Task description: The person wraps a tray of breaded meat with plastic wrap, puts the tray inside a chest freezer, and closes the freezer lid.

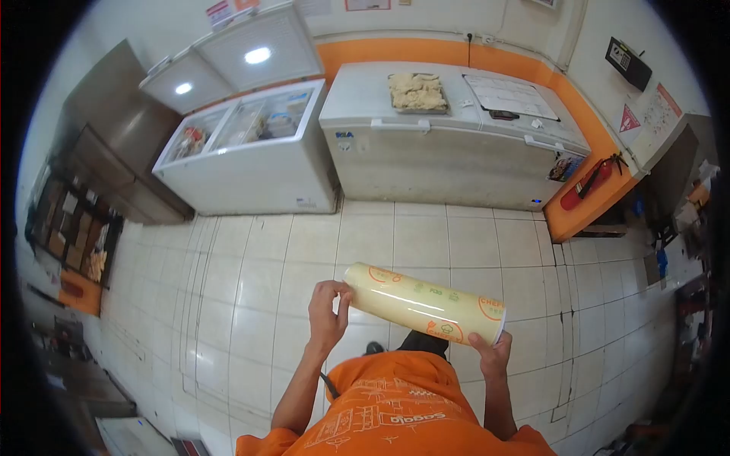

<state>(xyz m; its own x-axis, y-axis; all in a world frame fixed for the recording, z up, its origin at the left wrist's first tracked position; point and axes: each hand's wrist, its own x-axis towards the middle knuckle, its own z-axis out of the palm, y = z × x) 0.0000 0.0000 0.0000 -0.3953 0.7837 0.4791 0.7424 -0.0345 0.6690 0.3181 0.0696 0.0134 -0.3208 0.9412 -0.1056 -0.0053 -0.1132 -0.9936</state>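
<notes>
A large pale yellow roll of plastic film point(426, 302) with orange and green print is held level across the front of my body, its right end tilted slightly lower. My left hand point(330, 310) is at the roll's left end, fingers curled and thumb against its edge. At the other end, my right hand point(493, 354) grips the lower rim with the thumb on the printed side. The fingers behind the roll are partly hidden.
An open chest freezer point(251, 178) with bagged goods stands ahead left. Beside it, a closed chest freezer point(433, 163) bears a tray of pale food point(417, 92). A fire extinguisher point(587, 186) is at the right. Tiled floor point(304, 251) lies between.
</notes>
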